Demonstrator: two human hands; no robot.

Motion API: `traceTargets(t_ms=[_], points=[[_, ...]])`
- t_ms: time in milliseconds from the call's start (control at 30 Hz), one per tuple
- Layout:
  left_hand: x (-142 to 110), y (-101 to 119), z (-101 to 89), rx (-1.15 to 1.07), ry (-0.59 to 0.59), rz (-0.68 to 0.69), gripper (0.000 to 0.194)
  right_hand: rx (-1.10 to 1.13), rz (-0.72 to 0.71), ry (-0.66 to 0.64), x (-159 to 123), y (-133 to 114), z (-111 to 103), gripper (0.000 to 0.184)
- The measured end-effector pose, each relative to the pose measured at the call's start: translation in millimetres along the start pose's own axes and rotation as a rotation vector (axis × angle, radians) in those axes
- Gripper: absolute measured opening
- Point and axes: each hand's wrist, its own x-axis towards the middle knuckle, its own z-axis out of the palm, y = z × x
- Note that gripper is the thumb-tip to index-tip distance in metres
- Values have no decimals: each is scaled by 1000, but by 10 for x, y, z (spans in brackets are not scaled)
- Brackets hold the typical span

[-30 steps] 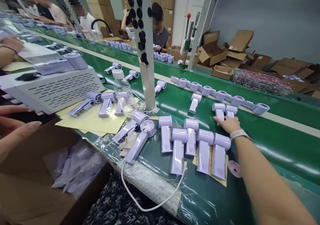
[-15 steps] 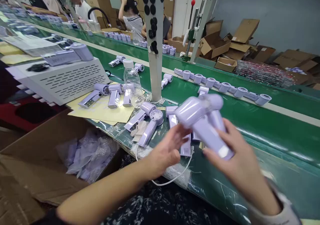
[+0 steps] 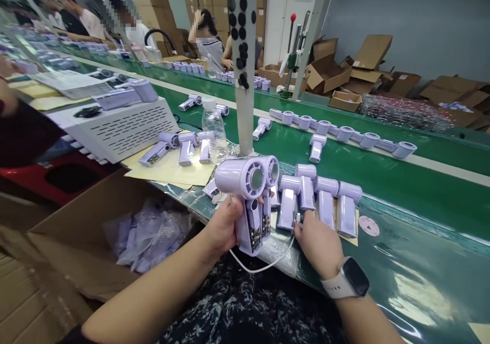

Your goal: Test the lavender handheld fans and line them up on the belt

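Two lilac handheld fans [image 3: 234,176] are gripped side by side in my left hand [image 3: 224,226]. Their round heads point up and to the right, and the handles show circuit boards inside. My right hand [image 3: 319,242] is low over the bench edge, its fingers closed on the plug end of a white cable [image 3: 257,271]. That plug is close to the foot of a fan [image 3: 288,209] lying on the bench; whether it touches cannot be made out. More lilac fans [image 3: 346,214] lie in a row just beyond my right hand.
A metal post [image 3: 244,109] rises behind the held fans, with a plastic bottle [image 3: 215,129] beside it. At left stand a slotted white box [image 3: 133,129] and a carton [image 3: 88,216] of bagged parts. A green conveyor [image 3: 432,191] carries fan parts; people sit across it.
The two fans have passed from my right hand to my left and turned to show their open handles. My right hand has moved down to the cable's plug.
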Motion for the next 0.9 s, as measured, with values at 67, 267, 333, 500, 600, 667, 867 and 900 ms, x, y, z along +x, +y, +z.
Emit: traceTargets(t_ms=[67, 267, 333, 500, 600, 667, 867, 900], points=[[-11, 42, -1, -25, -14, 20, 63, -16, -19, 0, 8, -15, 59, 14], [37, 125, 64, -94, 65, 16, 70, 34, -19, 34, -1, 96, 155, 6], [51, 134, 78, -109, 72, 23, 77, 110, 0, 67, -53, 148, 184, 7], [72, 105, 60, -155, 6, 59, 75, 659, -75, 77, -309, 187, 188, 21], [94, 97, 82, -129, 20, 92, 73, 965, -137, 109, -486, 55, 111, 38], [108, 112, 118, -115, 32, 114, 74, 889, -162, 196, -584, -83, 36, 36], [87, 142, 187, -117, 45, 125, 75, 1071, -376, -131, -637, -471, -148, 27], [74, 134, 186, -134, 20, 119, 75, 1134, -393, -223, -610, -518, -165, 30]])
